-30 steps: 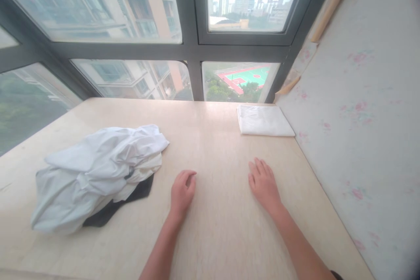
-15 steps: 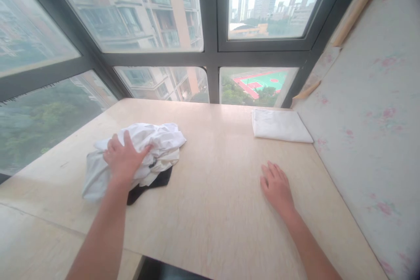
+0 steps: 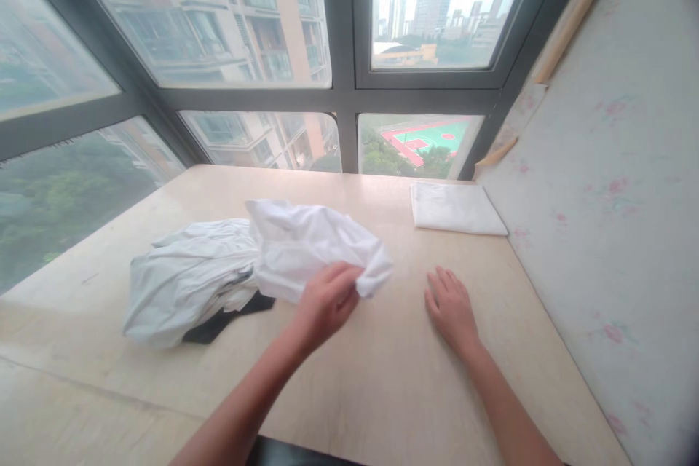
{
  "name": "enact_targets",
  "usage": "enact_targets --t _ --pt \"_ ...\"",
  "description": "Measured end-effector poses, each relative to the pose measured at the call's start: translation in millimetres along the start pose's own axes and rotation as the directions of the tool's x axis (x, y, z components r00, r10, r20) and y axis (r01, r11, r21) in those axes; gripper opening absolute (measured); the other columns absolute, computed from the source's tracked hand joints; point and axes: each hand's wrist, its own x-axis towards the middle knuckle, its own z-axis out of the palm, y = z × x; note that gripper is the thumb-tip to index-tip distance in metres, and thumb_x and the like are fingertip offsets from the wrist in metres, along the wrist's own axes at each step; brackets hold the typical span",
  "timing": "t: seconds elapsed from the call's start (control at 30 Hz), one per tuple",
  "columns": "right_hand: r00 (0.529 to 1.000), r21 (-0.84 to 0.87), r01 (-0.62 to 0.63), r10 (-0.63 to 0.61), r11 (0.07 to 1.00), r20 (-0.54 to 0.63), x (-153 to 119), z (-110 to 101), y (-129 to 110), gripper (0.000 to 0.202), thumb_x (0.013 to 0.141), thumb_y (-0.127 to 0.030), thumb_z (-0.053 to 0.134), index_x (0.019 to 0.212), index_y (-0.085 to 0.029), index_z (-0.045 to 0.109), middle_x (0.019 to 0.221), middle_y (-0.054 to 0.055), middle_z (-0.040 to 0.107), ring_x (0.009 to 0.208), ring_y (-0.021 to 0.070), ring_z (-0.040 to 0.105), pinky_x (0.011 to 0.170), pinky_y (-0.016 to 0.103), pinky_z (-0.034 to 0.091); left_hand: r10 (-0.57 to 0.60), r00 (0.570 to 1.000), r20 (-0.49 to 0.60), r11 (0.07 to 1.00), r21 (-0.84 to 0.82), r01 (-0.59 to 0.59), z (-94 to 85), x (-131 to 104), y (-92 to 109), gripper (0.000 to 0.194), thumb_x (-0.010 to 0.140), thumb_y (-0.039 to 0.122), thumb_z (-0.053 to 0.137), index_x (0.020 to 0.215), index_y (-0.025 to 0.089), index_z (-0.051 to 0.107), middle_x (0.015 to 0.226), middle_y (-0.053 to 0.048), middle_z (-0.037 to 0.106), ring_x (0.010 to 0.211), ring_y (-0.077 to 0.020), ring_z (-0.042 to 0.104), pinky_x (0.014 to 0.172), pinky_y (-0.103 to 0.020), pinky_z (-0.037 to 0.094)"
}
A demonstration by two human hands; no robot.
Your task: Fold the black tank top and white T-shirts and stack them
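Observation:
My left hand (image 3: pixel 329 298) is closed on the near right edge of a white cloth (image 3: pixel 311 244), which looks like a garment and stretches away to the left, loosely crumpled. Left of it lies a pile of pale, rumpled clothes (image 3: pixel 186 277), with a black piece of fabric (image 3: pixel 229 317) poking out from beneath; the white cloth's left end meets this pile. My right hand (image 3: pixel 449 302) rests palm down on the tabletop, its fingers stretched out and holding nothing. Just beyond the right hand is a neatly folded white cloth (image 3: pixel 459 210).
The pale wooden tabletop (image 3: pixel 382 371) runs up to grey-framed windows (image 3: pixel 415 98) at the back and left. Along the right side stands a wall with flowered wallpaper (image 3: pixel 595 233). A dark gap (image 3: pixel 300 453) shows at the table's near edge.
My left hand went from lying spread on the pile to gripping the white cloth, and it has drawn the cloth rightward off the pile. My right hand stays on the table.

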Motion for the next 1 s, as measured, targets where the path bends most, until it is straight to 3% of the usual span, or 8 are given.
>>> enact_targets --t 0.17,0.23,0.33,0.47,0.6,0.7,0.8,1.0 --pt "0.984 0.377 -0.164 0.178 0.911 -0.002 4.8 -14.9 9.1 0.038 0.09 -0.032 0.047 0.117 -0.017 0.069 0.129 0.014 0.066 0.123 0.0299 0.059 0.107 0.047 0.043 0.242 0.893 0.378 0.952 -0.269 -0.144 74.3 -40.4 51.4 0.032 0.086 0.015 0.06 0.117 0.024 0.064 0.113 -0.005 0.07 0.103 -0.0192 0.064 0.093 -0.033 0.05" --pt "0.958 0.511 -0.269 0.282 0.817 0.053 4.8 -24.6 12.2 0.037 0.089 -0.035 0.048 0.112 -0.017 0.071 0.118 0.013 0.072 0.108 0.0283 0.066 0.097 0.041 0.051 0.193 0.921 0.339 0.956 -0.275 -0.099 83.0 -52.0 49.1 0.031 0.088 0.014 0.057 0.116 0.024 0.064 0.115 -0.005 0.07 0.106 -0.0191 0.064 0.095 -0.034 0.051" --pt "0.912 0.689 -0.383 0.372 0.616 0.174 5.5 -39.9 14.1 0.037 0.084 -0.04 0.056 0.107 -0.016 0.073 0.113 0.011 0.074 0.103 0.0283 0.068 0.091 0.038 0.053 -0.07 0.988 0.14 0.982 -0.166 0.093 78.2 -58.6 26.6 0.028 0.092 0.018 0.051 0.116 0.023 0.065 0.118 -0.009 0.069 0.109 -0.0209 0.065 0.096 -0.037 0.052" --pt "0.885 0.757 -0.416 0.417 0.504 0.209 17.0 -58.0 15.9 0.039 0.085 -0.048 0.056 0.105 -0.017 0.072 0.113 0.011 0.074 0.107 0.0268 0.066 0.096 0.039 0.051 -0.399 0.917 -0.011 0.915 -0.079 0.397 62.6 -51.6 -7.4 0.027 0.096 0.035 0.05 0.116 0.021 0.062 0.106 -0.008 0.069 0.091 -0.02 0.068 0.083 -0.037 0.057" --pt "0.916 0.705 -0.364 0.37 0.609 0.154 45.2 -74.3 3.1 0.04 0.086 -0.048 0.058 0.11 -0.017 0.07 0.116 0.012 0.072 0.106 0.0257 0.067 0.093 0.04 0.053 -0.514 0.857 0.051 0.858 0.016 0.513 57.8 -34.8 -19.6 0.048 0.094 0.046 0.052 0.134 0.019 0.049 0.108 -0.007 0.066 0.082 -0.0182 0.067 0.074 -0.034 0.056" --pt "0.973 0.613 -0.227 0.149 0.757 0.177 71.0 -82.2 -25.6 0.034 0.09 -0.043 0.059 0.113 -0.02 0.07 0.119 0.01 0.07 0.107 0.0238 0.066 0.096 0.038 0.052 -0.532 0.847 -0.005 0.828 0.207 0.522 60.3 -19.4 -23.3 0.052 0.094 0.045 0.051 0.138 0.018 0.046 0.121 -0.011 0.061 0.094 -0.0228 0.065 0.075 -0.036 0.053" --pt "0.971 0.536 -0.1 -0.035 0.838 0.236 93.5 -80.9 -58.7 0.031 0.095 -0.041 0.059 0.118 -0.021 0.067 0.123 0.009 0.066 0.108 0.0221 0.064 0.097 0.04 0.052 -0.515 0.857 -0.026 0.803 0.333 0.493 63.3 -6.5 -30.0 0.042 0.093 0.039 0.053 0.129 0.017 0.054 0.119 -0.012 0.062 0.103 -0.0257 0.063 0.079 -0.036 0.05" --pt "0.973 0.515 -0.083 -0.042 0.853 0.226 117.9 -69.1 -89.2 0.038 0.096 -0.039 0.061 0.127 -0.016 0.059 0.127 0.009 0.06 0.109 0.0235 0.062 0.091 0.043 0.055 -0.432 0.902 -0.005 0.84 0.362 0.405 56.0 -2.0 -40.3 0.016 0.093 0.024 0.05 0.096 0.019 0.065 0.099 -0.009 0.069 0.095 -0.0256 0.061 0.086 -0.038 0.046"
